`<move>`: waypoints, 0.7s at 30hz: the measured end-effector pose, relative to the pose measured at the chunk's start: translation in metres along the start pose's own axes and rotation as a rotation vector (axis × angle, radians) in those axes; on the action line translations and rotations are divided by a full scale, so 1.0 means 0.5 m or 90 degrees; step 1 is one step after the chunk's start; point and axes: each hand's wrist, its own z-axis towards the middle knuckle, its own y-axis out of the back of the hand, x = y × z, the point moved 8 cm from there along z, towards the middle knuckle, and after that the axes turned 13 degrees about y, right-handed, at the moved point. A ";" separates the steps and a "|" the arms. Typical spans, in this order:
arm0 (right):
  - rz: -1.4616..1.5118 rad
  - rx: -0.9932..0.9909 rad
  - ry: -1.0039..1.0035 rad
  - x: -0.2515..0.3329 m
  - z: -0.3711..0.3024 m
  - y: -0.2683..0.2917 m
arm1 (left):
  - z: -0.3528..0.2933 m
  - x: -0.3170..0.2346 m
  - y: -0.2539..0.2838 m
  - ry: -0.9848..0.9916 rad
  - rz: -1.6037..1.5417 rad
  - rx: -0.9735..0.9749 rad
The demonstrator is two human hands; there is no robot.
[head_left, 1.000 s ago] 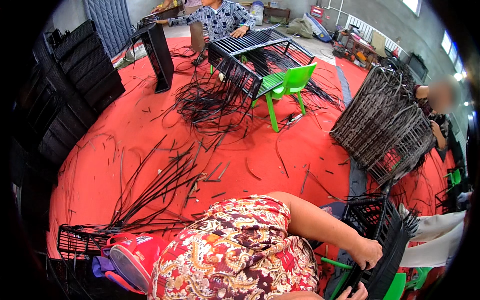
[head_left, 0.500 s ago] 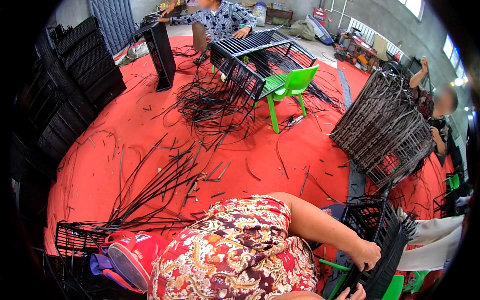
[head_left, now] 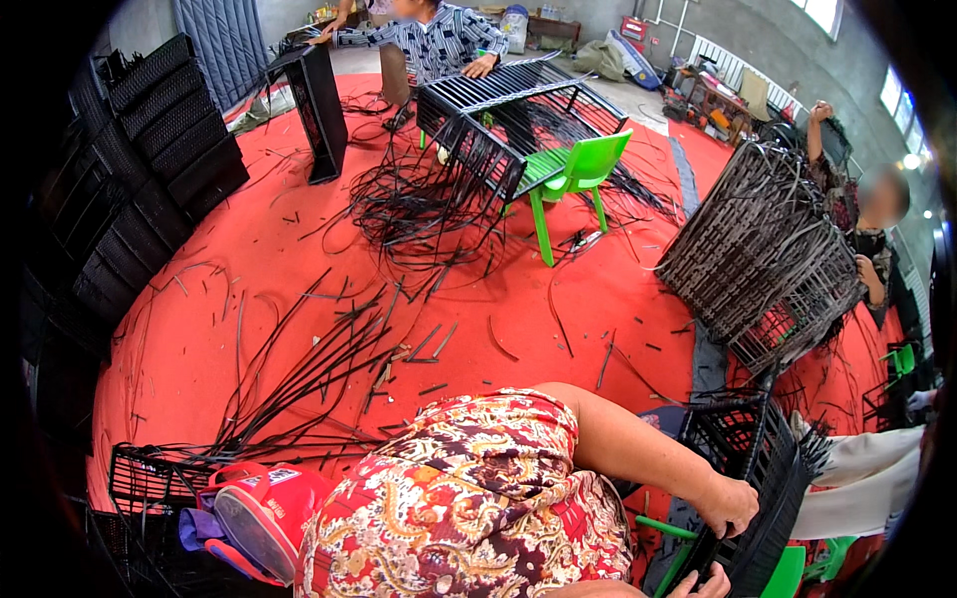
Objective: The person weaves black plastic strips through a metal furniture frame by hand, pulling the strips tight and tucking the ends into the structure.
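Across the lower right lies a black frame (head_left: 763, 453) with bars and a dense fringe of strips on its right side. My left hand (head_left: 735, 503) is closed at the frame's near edge, its fingers bent down; whatever they pinch is too small to make out. Lower down, at the picture's bottom edge, part of my right hand (head_left: 710, 583) shows with its fingers curled close to the same edge. What they grip is hidden. My patterned red garment (head_left: 469, 488) fills the bottom middle.
Loose black strips (head_left: 299, 389) lie over the red floor (head_left: 518, 309). A red bag (head_left: 269, 508) sits at lower left. Ahead stand a green chair (head_left: 588, 164) and a black rack (head_left: 498, 120), with a co-worker behind. Another co-worker stands by a strip-covered frame (head_left: 763, 254). Dark woven panels (head_left: 164, 130) are stacked left.
The co-worker at the right has moved a raised hand to the left and slightly up. My hands have hardly moved on the black frame.
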 end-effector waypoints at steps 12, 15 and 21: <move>-0.003 0.014 -0.005 -0.023 -0.012 -0.025 | 0.005 -0.006 0.000 0.000 0.017 0.013; 0.019 0.026 -0.018 -0.031 -0.013 -0.030 | -0.004 -0.012 0.014 -0.031 0.005 -0.030; 0.011 0.014 0.011 -0.028 -0.008 -0.030 | -0.014 -0.010 0.031 -0.086 -0.010 -0.114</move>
